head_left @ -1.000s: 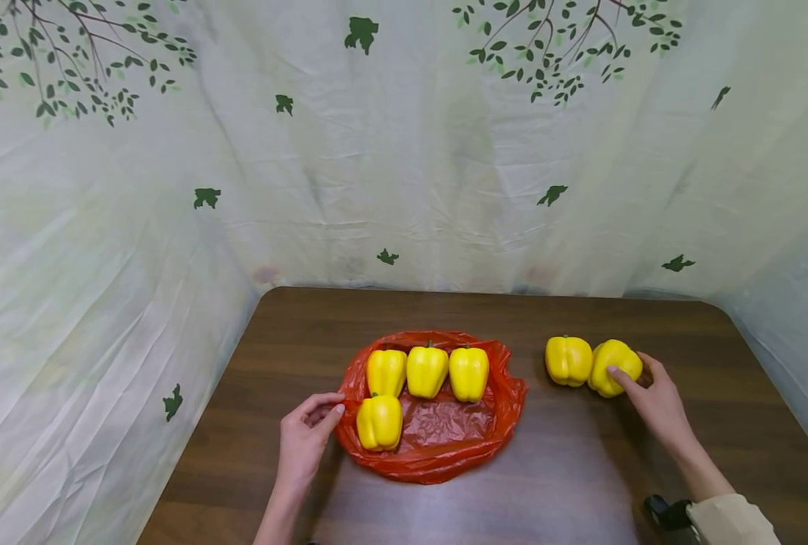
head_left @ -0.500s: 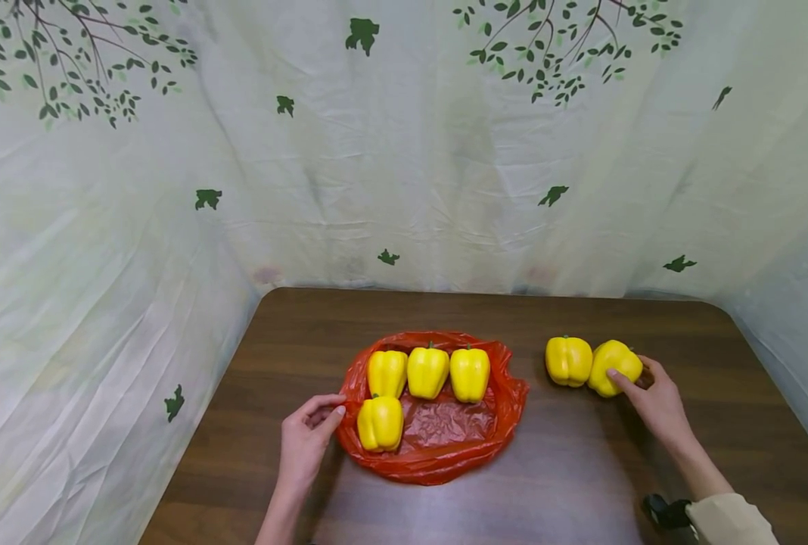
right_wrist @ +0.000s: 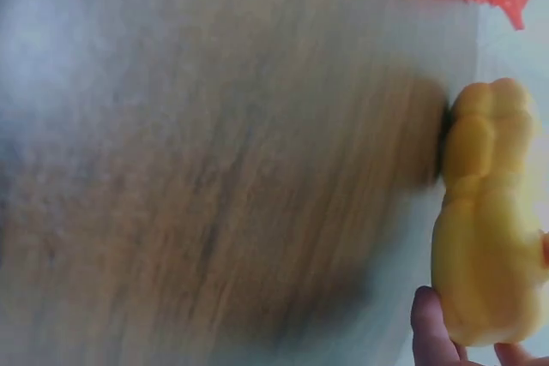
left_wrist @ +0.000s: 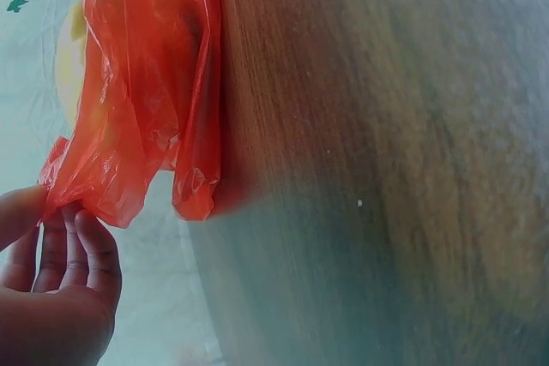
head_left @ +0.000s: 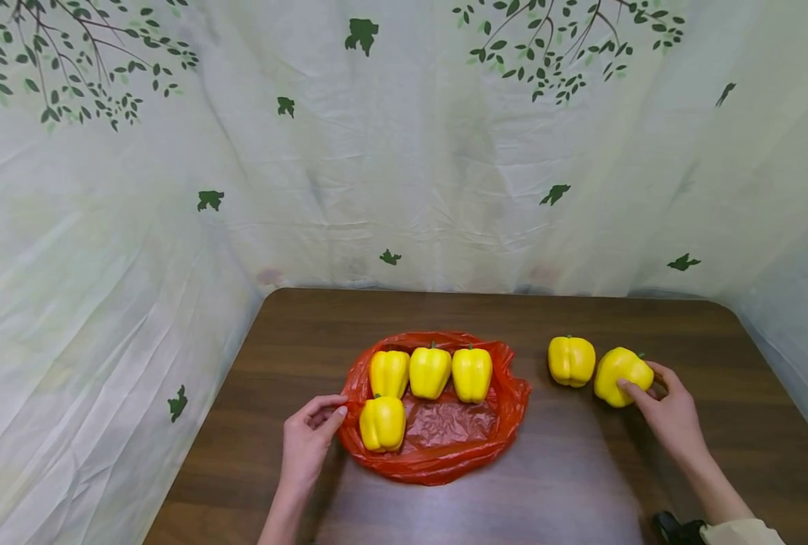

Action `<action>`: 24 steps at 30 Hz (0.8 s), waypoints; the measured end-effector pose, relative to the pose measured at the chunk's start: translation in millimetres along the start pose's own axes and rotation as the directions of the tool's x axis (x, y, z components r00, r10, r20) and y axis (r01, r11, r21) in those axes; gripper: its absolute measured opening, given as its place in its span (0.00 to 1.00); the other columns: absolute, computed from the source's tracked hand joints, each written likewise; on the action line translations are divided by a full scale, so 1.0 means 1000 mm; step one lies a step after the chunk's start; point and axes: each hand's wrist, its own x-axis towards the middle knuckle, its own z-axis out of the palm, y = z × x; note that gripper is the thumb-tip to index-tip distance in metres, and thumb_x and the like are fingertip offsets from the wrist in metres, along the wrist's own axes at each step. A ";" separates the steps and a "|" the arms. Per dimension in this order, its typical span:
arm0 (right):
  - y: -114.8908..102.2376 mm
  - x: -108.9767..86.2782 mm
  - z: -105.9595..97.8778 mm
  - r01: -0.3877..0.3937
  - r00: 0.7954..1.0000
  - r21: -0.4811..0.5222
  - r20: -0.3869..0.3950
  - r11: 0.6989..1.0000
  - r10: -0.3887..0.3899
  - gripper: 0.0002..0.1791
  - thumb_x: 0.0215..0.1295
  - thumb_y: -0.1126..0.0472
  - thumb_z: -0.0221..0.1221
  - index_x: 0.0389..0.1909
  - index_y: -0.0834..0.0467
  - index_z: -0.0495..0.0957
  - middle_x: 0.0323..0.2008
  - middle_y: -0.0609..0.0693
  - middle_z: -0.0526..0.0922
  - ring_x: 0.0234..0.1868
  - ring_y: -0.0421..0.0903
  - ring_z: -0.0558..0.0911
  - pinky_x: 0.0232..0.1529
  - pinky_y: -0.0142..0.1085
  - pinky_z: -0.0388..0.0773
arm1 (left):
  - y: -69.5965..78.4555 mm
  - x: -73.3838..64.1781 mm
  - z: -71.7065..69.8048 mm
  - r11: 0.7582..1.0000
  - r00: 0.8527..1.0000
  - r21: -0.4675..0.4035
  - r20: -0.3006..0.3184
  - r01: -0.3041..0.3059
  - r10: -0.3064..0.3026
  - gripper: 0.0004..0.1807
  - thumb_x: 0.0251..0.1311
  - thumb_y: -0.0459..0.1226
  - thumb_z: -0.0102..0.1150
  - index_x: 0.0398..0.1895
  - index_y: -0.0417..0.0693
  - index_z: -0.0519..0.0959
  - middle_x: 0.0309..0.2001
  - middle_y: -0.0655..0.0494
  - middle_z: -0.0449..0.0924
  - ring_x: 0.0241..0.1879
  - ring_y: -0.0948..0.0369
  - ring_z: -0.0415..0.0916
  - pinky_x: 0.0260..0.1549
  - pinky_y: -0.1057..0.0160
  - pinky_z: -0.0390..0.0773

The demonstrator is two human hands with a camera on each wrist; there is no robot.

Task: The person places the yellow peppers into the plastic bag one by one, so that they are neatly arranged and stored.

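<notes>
A red plastic bag (head_left: 438,471) lies spread on the table with its mouth wide and several yellow bell peppers inside, three in a back row and one at front left. My left hand (head_left: 310,439) pinches the bag's left rim between thumb and fingers; the left wrist view shows the thin red film (left_wrist: 120,143) caught there. To the right, my right hand (head_left: 669,412) holds a yellow bell pepper (head_left: 622,376), thumb in front and fingers behind. Just left of it stands another yellow bell pepper (head_left: 571,362), a narrow gap between them.
The brown wooden table (head_left: 540,484) has rounded back corners. A pale curtain (head_left: 445,189) printed with leaves hangs behind and along the sides. A dark band (head_left: 676,528) is on the right wrist beside a light sleeve (head_left: 744,532).
The right hand has moved a little right and nearer with its bell pepper, which has tilted and come apart from the neighbouring one. The left hand stays at the bag's rim.
</notes>
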 end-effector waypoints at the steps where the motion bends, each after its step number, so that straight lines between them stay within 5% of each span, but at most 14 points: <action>1: -0.001 -0.002 -0.001 0.004 1.000 0.008 -0.011 1.000 -0.004 0.45 0.68 0.42 0.58 0.72 0.69 0.53 0.67 0.74 0.58 0.61 0.70 0.69 0.32 0.15 0.68 | 0.000 0.000 0.000 1.000 1.000 0.000 -0.001 0.002 -0.002 0.08 0.60 0.27 0.63 0.42 0.39 0.84 0.40 0.45 0.82 0.33 0.55 0.76 0.27 0.68 0.77; 9: -0.012 -0.012 -0.002 0.013 0.997 0.026 -0.076 1.000 -0.011 0.41 0.66 0.41 0.60 0.70 0.63 0.60 0.66 0.67 0.64 0.56 0.63 0.73 0.33 0.17 0.70 | 0.000 0.001 0.000 1.000 1.000 -0.001 0.001 0.007 -0.007 0.08 0.61 0.28 0.63 0.42 0.38 0.84 0.40 0.44 0.82 0.32 0.56 0.76 0.26 0.68 0.76; 16: -0.022 -0.021 0.000 0.027 0.995 0.026 -0.096 0.999 -0.025 0.38 0.65 0.42 0.62 0.68 0.59 0.64 0.64 0.63 0.68 0.46 0.37 0.73 0.34 0.20 0.73 | -0.001 0.001 0.000 1.000 1.000 0.000 0.000 0.013 -0.013 0.08 0.61 0.27 0.63 0.43 0.38 0.84 0.40 0.44 0.83 0.33 0.55 0.76 0.26 0.68 0.76; 24: -0.032 -0.028 0.009 0.036 0.996 0.049 -0.078 0.998 -0.032 0.37 0.65 0.42 0.61 0.68 0.58 0.65 0.63 0.60 0.69 0.47 0.36 0.74 0.36 0.21 0.73 | -0.001 0.001 0.000 1.000 1.000 -0.013 0.005 0.010 -0.010 0.08 0.61 0.27 0.63 0.43 0.38 0.84 0.40 0.44 0.82 0.33 0.54 0.76 0.26 0.69 0.76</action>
